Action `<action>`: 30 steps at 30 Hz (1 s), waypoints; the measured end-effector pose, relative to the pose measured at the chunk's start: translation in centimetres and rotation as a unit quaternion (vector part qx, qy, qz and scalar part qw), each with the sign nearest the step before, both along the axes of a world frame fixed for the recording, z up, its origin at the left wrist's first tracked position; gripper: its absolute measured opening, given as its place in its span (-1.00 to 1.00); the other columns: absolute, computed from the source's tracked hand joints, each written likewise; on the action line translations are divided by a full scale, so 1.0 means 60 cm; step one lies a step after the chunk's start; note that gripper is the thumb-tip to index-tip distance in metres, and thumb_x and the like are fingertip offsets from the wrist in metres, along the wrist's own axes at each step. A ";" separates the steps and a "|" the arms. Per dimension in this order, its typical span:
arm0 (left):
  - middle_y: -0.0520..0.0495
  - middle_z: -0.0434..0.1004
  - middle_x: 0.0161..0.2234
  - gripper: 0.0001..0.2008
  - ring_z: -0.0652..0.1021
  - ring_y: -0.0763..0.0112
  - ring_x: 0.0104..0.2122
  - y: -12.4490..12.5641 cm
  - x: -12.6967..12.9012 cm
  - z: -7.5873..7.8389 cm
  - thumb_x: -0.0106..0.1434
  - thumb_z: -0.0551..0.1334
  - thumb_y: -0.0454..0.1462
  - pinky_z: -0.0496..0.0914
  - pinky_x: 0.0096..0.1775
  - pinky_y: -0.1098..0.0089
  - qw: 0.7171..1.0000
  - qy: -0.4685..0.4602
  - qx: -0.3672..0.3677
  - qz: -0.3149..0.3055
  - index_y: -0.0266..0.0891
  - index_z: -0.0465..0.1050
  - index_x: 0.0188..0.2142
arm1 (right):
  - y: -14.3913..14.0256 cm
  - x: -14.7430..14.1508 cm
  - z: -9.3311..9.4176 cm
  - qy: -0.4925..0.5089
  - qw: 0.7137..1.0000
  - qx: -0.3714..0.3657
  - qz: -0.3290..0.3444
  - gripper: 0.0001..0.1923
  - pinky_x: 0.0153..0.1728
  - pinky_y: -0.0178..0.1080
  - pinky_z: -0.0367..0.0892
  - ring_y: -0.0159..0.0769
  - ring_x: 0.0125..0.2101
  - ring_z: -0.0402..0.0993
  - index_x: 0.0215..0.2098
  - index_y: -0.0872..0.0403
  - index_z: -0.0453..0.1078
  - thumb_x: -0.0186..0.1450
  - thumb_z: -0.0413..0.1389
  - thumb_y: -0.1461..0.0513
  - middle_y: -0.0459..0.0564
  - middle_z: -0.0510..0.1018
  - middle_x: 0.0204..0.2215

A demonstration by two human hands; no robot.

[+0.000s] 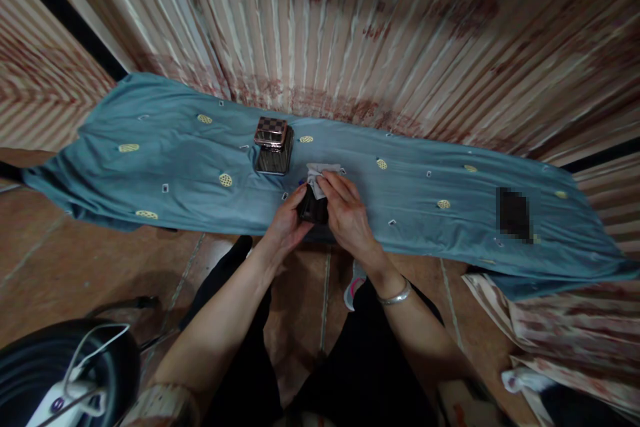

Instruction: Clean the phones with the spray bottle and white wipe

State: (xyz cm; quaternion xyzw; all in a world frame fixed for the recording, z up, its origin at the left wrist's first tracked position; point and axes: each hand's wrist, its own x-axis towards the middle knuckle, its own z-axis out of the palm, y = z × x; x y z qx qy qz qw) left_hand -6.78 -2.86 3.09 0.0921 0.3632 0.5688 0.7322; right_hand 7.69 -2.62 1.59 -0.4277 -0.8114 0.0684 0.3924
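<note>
1. Small dark box [313, 208] sits at the near edge of the teal embroidered cloth [165, 160] over the desk, before striped curtains [350, 27].
2. Left hand [287, 220] grips the box; right hand [345, 207] presses a white wipe [320, 173] onto it.
3. Glossy checkered square jar [273, 145] stands just behind.

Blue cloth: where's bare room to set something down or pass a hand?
Free: the blue cloth left of the checkered box, and the stretch between the hands and the blurred dark patch. Crowded: the middle, where left hand and right hand grip a dark object and white cloth beside the box.
</note>
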 end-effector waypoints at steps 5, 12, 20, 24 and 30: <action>-0.05 0.75 -0.22 -0.86 0.70 0.31 -0.15 0.000 0.004 0.007 0.38 0.27 -0.34 0.54 0.02 0.34 1.000 -0.017 -0.005 -0.001 -0.25 0.65 -0.22 | 0.011 0.012 -0.009 0.043 0.998 -0.028 -0.029 -0.46 0.43 0.13 0.29 -0.11 0.35 0.39 0.36 0.06 0.41 0.50 -0.12 0.33 0.13 0.51 0.32; 0.02 0.69 -0.36 -0.79 0.63 0.48 -0.39 0.007 0.008 0.006 0.45 0.19 -0.35 0.52 -0.18 0.45 0.999 -0.016 0.010 0.026 -0.27 0.62 -0.23 | 0.014 0.002 -0.023 0.142 0.984 -0.090 -0.062 -0.53 0.36 0.01 0.39 -0.14 0.29 0.50 0.31 0.03 0.45 0.53 -0.06 0.18 0.10 0.58 0.26; 0.03 0.69 -0.34 -0.82 0.62 0.49 -0.37 0.021 0.021 0.003 0.44 0.21 -0.36 0.49 -0.09 0.45 0.998 -0.014 0.042 0.048 -0.26 0.62 -0.22 | 0.014 -0.007 -0.016 0.250 0.952 -0.156 -0.079 -0.55 0.30 0.01 0.43 -0.07 0.21 0.59 0.22 0.02 0.54 0.47 0.03 0.10 0.06 0.66 0.18; 0.05 0.68 -0.36 -0.79 0.62 0.52 -0.39 0.036 0.023 0.005 0.45 0.19 -0.38 0.50 -0.15 0.50 0.995 -0.025 0.052 0.078 -0.27 0.60 -0.26 | 0.005 -0.012 -0.013 0.254 0.950 -0.169 -0.069 -0.58 0.24 -0.01 0.47 -0.08 0.17 0.61 0.18 0.02 0.56 0.46 0.04 0.12 0.07 0.69 0.13; 0.04 0.67 -0.38 -0.79 0.63 0.51 -0.40 0.060 0.018 0.002 0.46 0.20 -0.35 0.51 -0.15 0.50 0.994 -0.024 0.027 0.106 -0.25 0.57 -0.30 | -0.023 -0.016 -0.007 0.229 0.955 -0.182 -0.045 -0.62 0.09 -0.12 0.53 -0.13 0.02 0.67 0.12 0.02 0.57 0.44 0.05 0.18 0.05 0.73 0.03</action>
